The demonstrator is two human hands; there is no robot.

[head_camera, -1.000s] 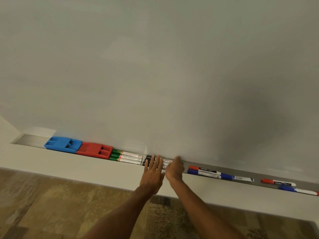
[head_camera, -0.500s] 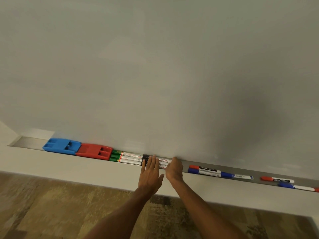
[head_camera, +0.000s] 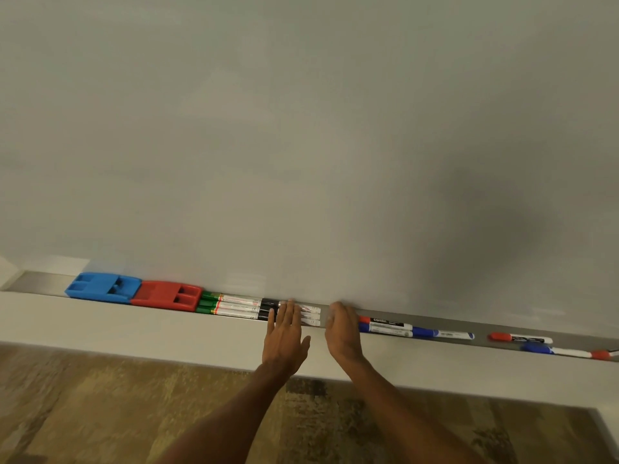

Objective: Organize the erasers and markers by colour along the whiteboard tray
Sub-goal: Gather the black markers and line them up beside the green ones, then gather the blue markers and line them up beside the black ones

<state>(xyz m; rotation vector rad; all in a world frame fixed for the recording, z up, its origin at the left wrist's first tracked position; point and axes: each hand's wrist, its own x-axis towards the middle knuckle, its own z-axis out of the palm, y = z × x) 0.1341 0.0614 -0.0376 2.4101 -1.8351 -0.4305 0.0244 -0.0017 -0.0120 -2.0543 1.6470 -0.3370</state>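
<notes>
Fingers (head_camera: 287,313) of the left hand (head_camera: 284,339) lie flat and released on the black markers (head_camera: 269,309), likely squaring them up. The right hand (head_camera: 341,333) cups their far end, grasping nothing. Left of the fingers: blue eraser (head_camera: 102,291), red eraser (head_camera: 167,296), green markers (head_camera: 231,306); right, unsorted red and blue markers (head_camera: 415,329) in the tray (head_camera: 37,281).
</notes>
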